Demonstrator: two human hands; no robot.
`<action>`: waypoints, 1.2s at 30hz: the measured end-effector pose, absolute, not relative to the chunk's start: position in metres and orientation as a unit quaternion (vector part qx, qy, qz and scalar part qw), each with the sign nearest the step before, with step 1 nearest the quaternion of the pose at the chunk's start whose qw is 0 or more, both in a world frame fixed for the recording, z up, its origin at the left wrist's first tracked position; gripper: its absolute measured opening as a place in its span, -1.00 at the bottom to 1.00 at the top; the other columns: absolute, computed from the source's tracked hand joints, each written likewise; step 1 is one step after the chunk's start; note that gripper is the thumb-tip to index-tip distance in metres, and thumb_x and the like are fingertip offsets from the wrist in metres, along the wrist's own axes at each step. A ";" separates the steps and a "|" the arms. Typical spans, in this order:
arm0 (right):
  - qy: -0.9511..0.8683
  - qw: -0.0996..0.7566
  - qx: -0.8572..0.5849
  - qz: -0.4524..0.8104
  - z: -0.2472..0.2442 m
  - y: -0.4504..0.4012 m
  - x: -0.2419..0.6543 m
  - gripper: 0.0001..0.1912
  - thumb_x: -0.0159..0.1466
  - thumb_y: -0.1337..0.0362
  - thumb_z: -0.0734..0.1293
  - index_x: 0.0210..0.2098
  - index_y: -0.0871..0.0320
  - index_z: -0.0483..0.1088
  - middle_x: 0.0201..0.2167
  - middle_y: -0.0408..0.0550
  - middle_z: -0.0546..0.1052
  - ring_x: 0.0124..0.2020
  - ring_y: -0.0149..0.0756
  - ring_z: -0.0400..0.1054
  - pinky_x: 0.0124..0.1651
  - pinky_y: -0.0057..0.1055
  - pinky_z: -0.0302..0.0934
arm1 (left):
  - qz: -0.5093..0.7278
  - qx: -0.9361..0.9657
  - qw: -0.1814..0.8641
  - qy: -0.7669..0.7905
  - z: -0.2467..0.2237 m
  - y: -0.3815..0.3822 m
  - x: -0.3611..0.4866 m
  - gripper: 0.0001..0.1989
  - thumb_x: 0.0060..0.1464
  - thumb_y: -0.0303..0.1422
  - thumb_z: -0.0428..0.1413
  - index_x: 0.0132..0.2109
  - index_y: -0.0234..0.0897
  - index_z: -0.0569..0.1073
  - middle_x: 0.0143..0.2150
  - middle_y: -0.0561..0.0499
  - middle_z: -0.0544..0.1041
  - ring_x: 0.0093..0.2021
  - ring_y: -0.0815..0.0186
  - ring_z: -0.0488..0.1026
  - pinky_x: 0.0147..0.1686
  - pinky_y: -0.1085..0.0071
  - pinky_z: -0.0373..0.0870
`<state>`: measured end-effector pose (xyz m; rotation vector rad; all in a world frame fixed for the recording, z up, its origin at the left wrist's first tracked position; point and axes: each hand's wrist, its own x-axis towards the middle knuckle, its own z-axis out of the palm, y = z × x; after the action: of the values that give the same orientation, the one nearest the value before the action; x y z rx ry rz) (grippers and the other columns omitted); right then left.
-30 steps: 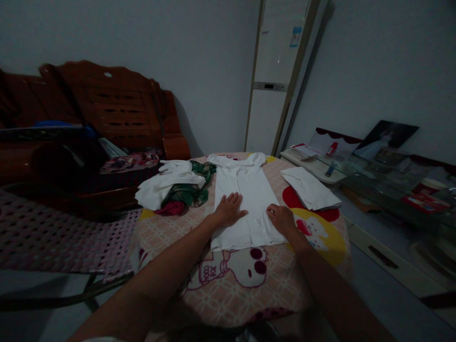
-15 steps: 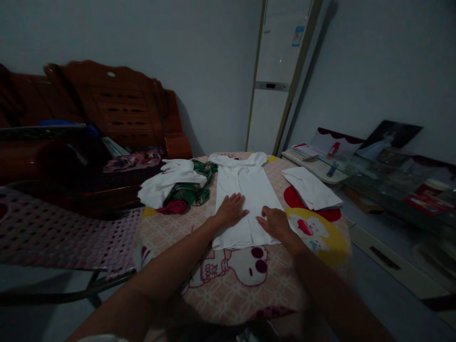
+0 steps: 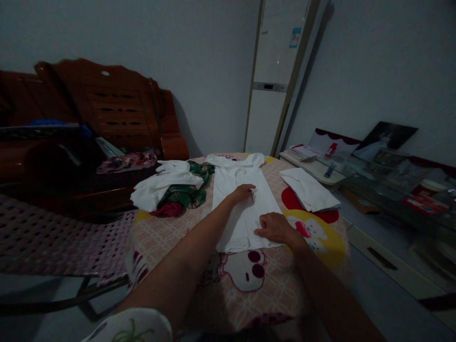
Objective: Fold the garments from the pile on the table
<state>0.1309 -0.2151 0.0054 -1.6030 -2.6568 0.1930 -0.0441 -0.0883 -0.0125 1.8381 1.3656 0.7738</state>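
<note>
A white garment lies spread lengthwise on the round table, its bunched upper part at the far edge. Over its middle, my left hand reaches with thumb and forefinger slightly apart, holding nothing visible. Nearer the lower right side, my right hand has curled fingers closed on the garment's cloth; the exact grip is partly hidden. Left of the garment is a loose pile of white cloth, green patterned cloth and dark red cloth. A folded white cloth lies to the right.
The table wears a pink patterned cover. On the left stand a woven chair and a carved wooden bench. At the right are a glass-topped stand with small items and a drawer unit. A tall white appliance stands behind.
My left hand has moved forward and right over the garment, its fingers less spread. My right hand stays near the same spot on the cloth. The view has shifted slightly.
</note>
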 end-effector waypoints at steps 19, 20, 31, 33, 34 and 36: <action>-0.828 0.111 -0.514 0.197 0.013 -0.217 0.134 -0.89 0.02 0.37 0.26 -0.55 0.20 0.44 -0.57 -0.14 0.47 -0.52 -0.44 0.24 -0.43 -0.50 -0.02 | 0.517 0.417 0.594 0.455 -0.027 -0.085 -0.037 -0.83 -0.06 -0.65 0.15 -0.27 -0.44 0.55 -0.45 0.01 0.50 -0.44 0.44 0.44 -0.22 0.43 0.42; -0.829 0.110 -0.511 0.196 0.013 -0.217 0.133 -0.89 0.02 0.37 0.27 -0.55 0.19 0.44 -0.57 -0.14 0.47 -0.52 -0.44 0.24 -0.43 -0.50 -0.02 | 0.517 0.423 0.586 0.459 -0.028 -0.084 -0.038 -0.82 -0.05 -0.65 0.13 -0.26 -0.44 0.55 -0.46 0.01 0.50 -0.45 0.44 0.43 -0.22 0.43 0.42; -0.842 0.109 -0.503 0.163 0.004 -0.211 0.126 -0.83 0.17 0.26 0.33 -0.50 0.18 0.48 -0.51 -0.09 0.53 -0.46 -0.38 0.32 -0.36 -0.46 0.06 | 0.334 0.742 0.178 0.554 -0.037 -0.092 -0.030 -0.60 -0.05 -0.57 0.13 0.00 -0.38 0.48 0.29 -0.29 0.32 0.32 -0.01 0.20 0.25 0.07 0.19; -0.826 0.173 -0.517 0.142 0.001 -0.206 0.131 -0.81 0.24 0.24 0.31 -0.42 0.19 0.50 -0.47 -0.06 0.55 -0.42 -0.34 0.36 -0.31 -0.45 0.14 | 0.271 0.795 0.097 0.534 -0.037 -0.100 -0.027 -0.51 0.10 -0.46 0.10 0.19 -0.33 0.35 0.39 -0.26 0.16 0.40 0.02 0.06 0.30 0.01 0.09; -0.821 0.206 -0.519 0.119 -0.001 -0.204 0.133 -0.82 0.25 0.25 0.30 -0.35 0.19 0.50 -0.41 -0.03 0.57 -0.36 -0.30 0.39 -0.25 -0.42 0.19 | 0.229 0.817 0.060 0.525 -0.038 -0.103 -0.026 -0.50 0.18 -0.38 0.07 0.25 -0.31 0.29 0.41 -0.25 0.14 0.41 0.02 0.03 0.31 -0.03 0.06; -0.827 0.249 -0.501 0.058 -0.010 -0.198 0.138 -0.79 0.27 0.26 0.29 -0.17 0.21 0.50 -0.23 0.08 0.59 -0.17 -0.20 0.43 -0.07 -0.33 0.25 | 0.156 0.837 0.022 0.523 -0.039 -0.107 -0.025 -0.49 0.27 -0.24 -0.02 0.31 -0.28 0.21 0.40 -0.24 0.16 0.40 -0.01 0.05 0.30 -0.10 0.04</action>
<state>0.1383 -0.1981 -0.0104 -1.3634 -2.2525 0.1592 -0.0254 -0.1067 -0.0392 2.5946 1.6215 0.4835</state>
